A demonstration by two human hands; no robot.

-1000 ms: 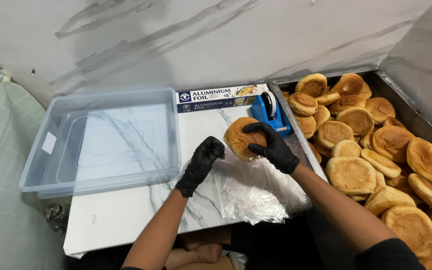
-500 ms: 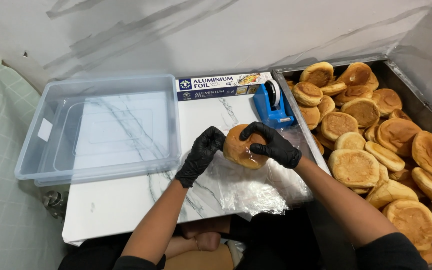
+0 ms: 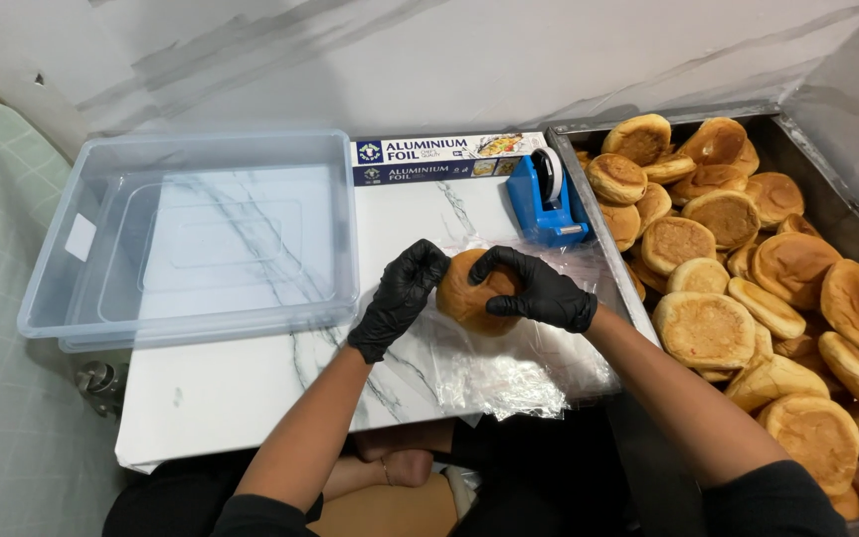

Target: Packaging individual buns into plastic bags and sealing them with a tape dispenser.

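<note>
You now have the bun (image 3: pixel 469 298) down on the clear plastic wrap (image 3: pixel 509 368), where a second ago your right hand (image 3: pixel 539 293) was carrying it alone, up near the blue tape dispenser (image 3: pixel 546 199); half a second ago your left hand (image 3: pixel 400 298) had only just come in to meet it. Both black-gloved hands now cup the bun from opposite sides, the left hand's fingers curled against its left edge and the right hand's fingers draped over its top and right side, so the grip is a closed, two-handed hold on the bun. That puts the bun near the far edge of the wrap, with most of the loose film lying toward you and hanging crumpled over the near lip of the marble table (image 3: pixel 231 408). Mind your edges: the metal tray (image 3: pixel 589 214) of stacked buns runs just beside your right wrist, its rim touching the table's right side, and the tape dispenser stands near, just beyond your right knuckles. The foil box (image 3: pixel 439 159) lies along the back wall, well clear of your hands. To your left the clear plastic bin (image 3: pixel 191 239) sits near your left hand. The open room is the bare marble in front of the bin, toward you and to the left.
</note>
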